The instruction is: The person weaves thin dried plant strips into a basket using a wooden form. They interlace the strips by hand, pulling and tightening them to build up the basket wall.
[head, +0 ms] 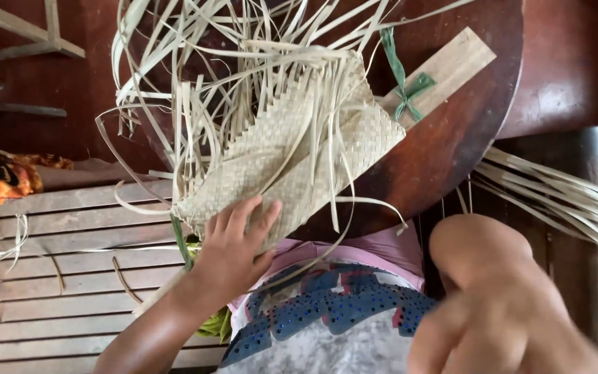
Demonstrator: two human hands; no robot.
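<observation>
Right hand (500, 325) (blurred, edge-cropped)

A home weaving spot: slatted wooden floor (70, 277), loose palm strips (555, 194).

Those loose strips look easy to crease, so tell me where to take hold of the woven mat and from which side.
Probably grip the woven mat at its tightly plaited lower left corner, beside where the left hand presses flat on it. Come from the person's own side, low on the mat: that end is dense and firm. The far end fans into loose strips that would likely bend. The right hand is blurred, apart from the mat.
</observation>
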